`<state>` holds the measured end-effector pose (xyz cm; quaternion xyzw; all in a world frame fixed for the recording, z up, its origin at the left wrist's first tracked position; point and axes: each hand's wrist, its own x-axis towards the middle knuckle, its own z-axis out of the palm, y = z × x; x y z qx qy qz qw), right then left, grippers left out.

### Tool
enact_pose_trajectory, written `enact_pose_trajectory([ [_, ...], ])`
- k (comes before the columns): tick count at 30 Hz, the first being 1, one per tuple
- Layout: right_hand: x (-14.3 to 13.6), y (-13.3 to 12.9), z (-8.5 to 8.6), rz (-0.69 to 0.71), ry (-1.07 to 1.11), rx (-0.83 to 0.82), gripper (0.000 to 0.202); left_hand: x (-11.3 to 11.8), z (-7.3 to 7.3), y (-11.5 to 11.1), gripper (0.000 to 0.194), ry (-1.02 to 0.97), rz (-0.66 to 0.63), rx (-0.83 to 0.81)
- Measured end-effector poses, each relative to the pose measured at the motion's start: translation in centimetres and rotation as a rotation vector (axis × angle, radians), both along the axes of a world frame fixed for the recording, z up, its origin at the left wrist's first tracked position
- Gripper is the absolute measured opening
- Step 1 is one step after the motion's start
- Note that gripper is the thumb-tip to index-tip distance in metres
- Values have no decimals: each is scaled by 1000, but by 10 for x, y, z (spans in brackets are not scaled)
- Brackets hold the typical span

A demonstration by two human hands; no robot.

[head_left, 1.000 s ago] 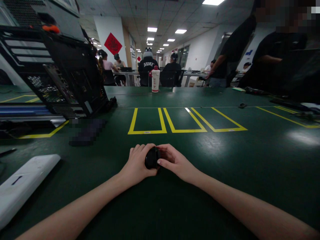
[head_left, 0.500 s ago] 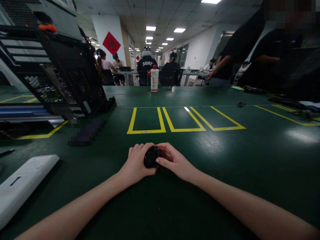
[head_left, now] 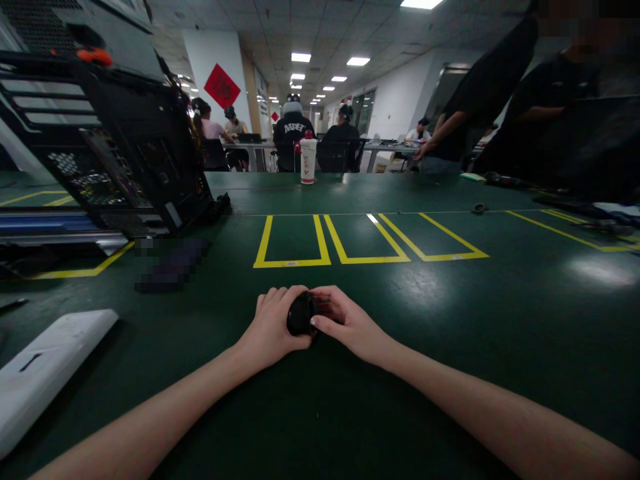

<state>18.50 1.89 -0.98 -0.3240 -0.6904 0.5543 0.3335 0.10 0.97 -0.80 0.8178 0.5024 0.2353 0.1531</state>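
Note:
A small, glossy black rounded object [head_left: 299, 315] sits between my two hands, low over the green table; its exact kind does not show. My left hand [head_left: 273, 325] wraps round it from the left, thumb along the near side and fingers over the far side. From the right, my right hand [head_left: 350, 325] closes on its right end, with the thumb tip against the near edge and the other fingers curled behind. The fingers hide much of the object's right side.
Yellow tape outlines [head_left: 293, 264] lie beyond my hands. At left are an open computer case [head_left: 150, 160], a pixelated dark item [head_left: 173, 265] and a white slab-like box [head_left: 53, 370]. A paper cup [head_left: 308, 160] stands at the far edge. People stand at right.

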Motion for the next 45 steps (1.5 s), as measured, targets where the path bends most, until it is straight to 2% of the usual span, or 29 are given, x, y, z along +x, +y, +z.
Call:
enact_pose_trajectory([
  [7,4,-5,4,49,-6,65,36,1,-1,0,59,9,11,-7],
  [12,2,-4,3,29,25,10,21,0,-1,0,55,8,11,-8],
  [17,1,-4,4,7,-47,61,32,0,1,0,54,-4,-3,-7],
  [20,0,-5,3,4,-65,71,31,0,1,0,55,-2,-4,-2],
  [26,2,-6,-2,-69,-47,195,35,1,1,0,55,11,6,11],
  [28,5,-4,-3,-108,-44,164,33,1,1,0,53,12,5,11],
  [31,9,0,-1,-151,-22,15,32,1,1,0,52,14,0,11],
  [35,6,3,3,-83,58,-145,40,1,1,-1,53,24,6,12],
  [38,0,4,6,-71,91,-177,35,1,1,-2,53,28,-7,19],
  [42,-2,4,8,-30,113,-297,31,1,1,-3,51,37,-6,42],
  [45,1,6,9,-42,64,-291,33,1,1,-3,51,48,-6,44],
])
